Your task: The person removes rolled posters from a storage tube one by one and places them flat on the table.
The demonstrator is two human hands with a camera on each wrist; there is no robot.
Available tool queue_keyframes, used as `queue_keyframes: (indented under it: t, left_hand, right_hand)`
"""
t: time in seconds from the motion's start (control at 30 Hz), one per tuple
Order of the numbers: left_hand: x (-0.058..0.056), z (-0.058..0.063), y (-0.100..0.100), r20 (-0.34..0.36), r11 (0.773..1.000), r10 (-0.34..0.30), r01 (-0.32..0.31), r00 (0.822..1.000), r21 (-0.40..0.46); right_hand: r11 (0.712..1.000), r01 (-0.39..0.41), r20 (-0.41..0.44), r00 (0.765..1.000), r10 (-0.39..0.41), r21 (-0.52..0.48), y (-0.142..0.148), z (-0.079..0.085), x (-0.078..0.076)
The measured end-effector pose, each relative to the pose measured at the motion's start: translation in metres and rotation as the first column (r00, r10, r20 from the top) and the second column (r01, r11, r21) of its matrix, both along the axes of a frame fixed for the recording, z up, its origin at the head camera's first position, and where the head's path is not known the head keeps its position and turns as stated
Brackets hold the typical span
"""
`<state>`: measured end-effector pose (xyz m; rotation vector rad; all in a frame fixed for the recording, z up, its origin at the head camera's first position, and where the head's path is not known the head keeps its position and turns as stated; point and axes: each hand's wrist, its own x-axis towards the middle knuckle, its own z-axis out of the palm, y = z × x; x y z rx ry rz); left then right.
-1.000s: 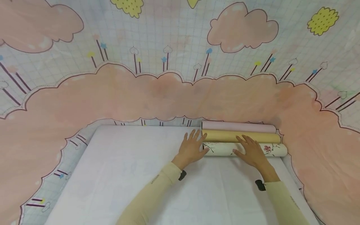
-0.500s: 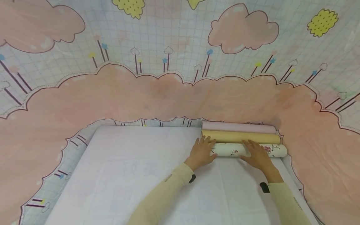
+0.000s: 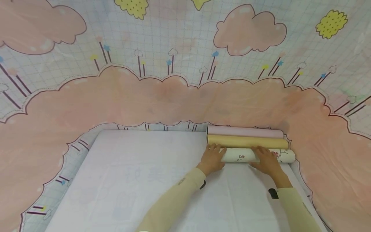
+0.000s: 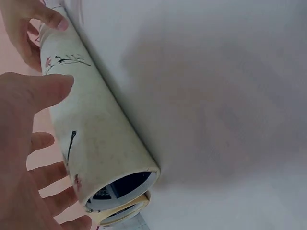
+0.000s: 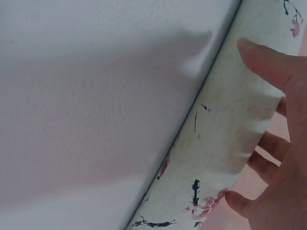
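Observation:
A cream wallpaper roll (image 3: 237, 155) with a pink blossom print lies at the back right of the white tabletop. Toward its left end, my left hand (image 3: 213, 158) grips it, thumb on the near side and fingers over the far side. My right hand (image 3: 266, 160) holds it further right in the same way, its thumb (image 5: 268, 64) along the near side and fingertips behind. The hollow left end of the roll shows in the left wrist view. Directly behind lie a yellow roll (image 3: 246, 141) and a pale pink roll (image 3: 246, 131), both untouched.
The white tabletop (image 3: 130, 180) stretches out to the left and in front of the rolls. A cloud-patterned cloth (image 3: 174, 100) hangs behind the table and around its sides, close to the pink roll.
My left hand has moved right and slightly nearer, from the roll's left end onto its body. My right hand has shifted a little right, and both hands have drawn in around the floral roll.

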<state>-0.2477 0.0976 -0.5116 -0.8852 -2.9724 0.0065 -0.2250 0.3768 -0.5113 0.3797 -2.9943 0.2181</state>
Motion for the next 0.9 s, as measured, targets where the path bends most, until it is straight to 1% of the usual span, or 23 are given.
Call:
queue_keyframes:
  t: [0.13,0.33,0.5,0.63,0.73,0.9]
  left_hand:
    - [0.001,-0.005,0.003,-0.021,1.000,-0.001,0.001,1.000,-0.009]
    - [0.001,-0.012,0.009,-0.035,1.000,-0.005,0.006,0.999,0.019]
    - [0.002,-0.012,0.015,-0.058,1.000,-0.004,0.004,0.998,-0.001]
    - [0.003,-0.012,0.015,-0.087,1.000,-0.013,0.012,0.996,-0.014]
    - [0.003,-0.015,0.016,-0.109,1.000,-0.023,0.022,0.994,-0.015]
    - [0.002,-0.018,0.019,-0.136,0.999,-0.030,0.027,0.990,-0.024]
  right_hand:
    - [1.000,-0.002,-0.013,1.000,0.002,0.005,0.001,-0.002,0.001]
    - [1.000,-0.005,-0.031,1.000,0.005,-0.004,0.002,-0.003,0.002]
    - [1.000,0.001,-0.045,0.999,-0.002,-0.015,0.003,-0.001,0.003]
    - [1.000,-0.011,-0.018,1.000,0.010,-0.030,0.003,-0.001,0.004]
    - [1.000,0.002,0.002,1.000,-0.002,-0.018,0.004,-0.003,0.004]
    - [0.999,0.030,-0.009,1.000,-0.029,0.019,0.009,-0.005,0.004]
